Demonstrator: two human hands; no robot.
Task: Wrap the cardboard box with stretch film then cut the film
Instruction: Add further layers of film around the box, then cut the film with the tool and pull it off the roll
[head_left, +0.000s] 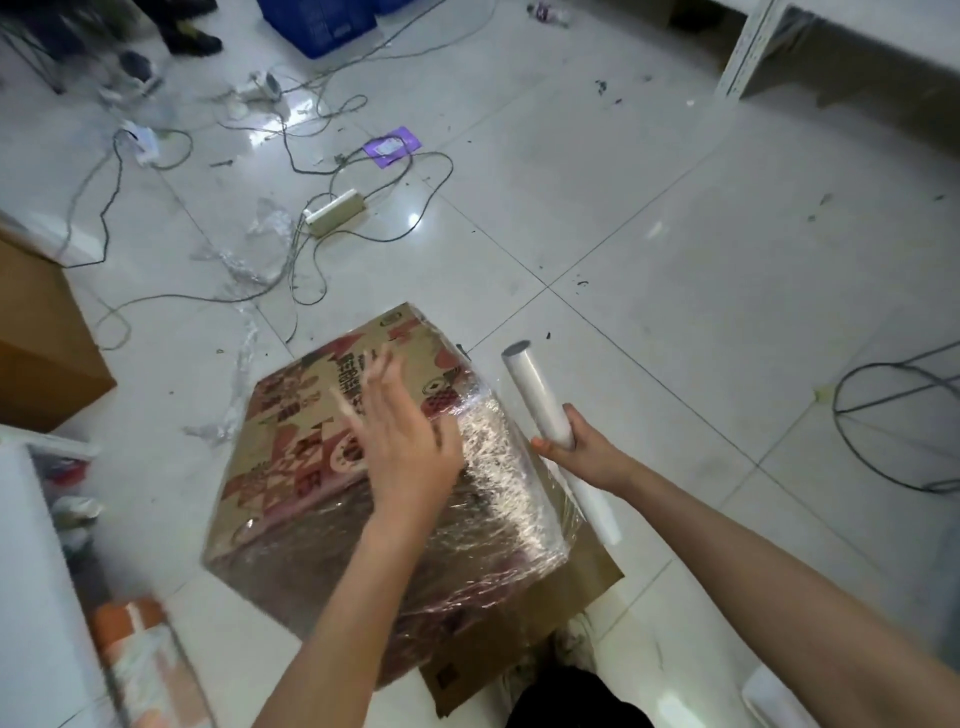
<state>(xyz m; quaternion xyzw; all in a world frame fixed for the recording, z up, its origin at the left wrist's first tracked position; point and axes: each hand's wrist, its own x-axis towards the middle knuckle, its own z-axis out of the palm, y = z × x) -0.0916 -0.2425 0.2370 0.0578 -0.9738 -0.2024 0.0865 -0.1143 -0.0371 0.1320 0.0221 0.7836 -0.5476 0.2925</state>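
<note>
A printed cardboard box (291, 452) with red patterns sits on the tiled floor, its near and right sides covered in shiny stretch film (498, 499). My left hand (400, 436) hovers over the box top with fingers spread and straight, slightly blurred. My right hand (582, 447) grips the white stretch film roll (535, 395) around its middle, just right of the box. The roll stands tilted, and film runs from it onto the box's right edge.
A plain brown box (41, 338) stands at the left. Cables and a power strip (335, 213) lie on the floor beyond the box, with scraps of film (244, 270). A flat cardboard piece (519, 634) lies under the box. A wire frame (904, 421) sits at right.
</note>
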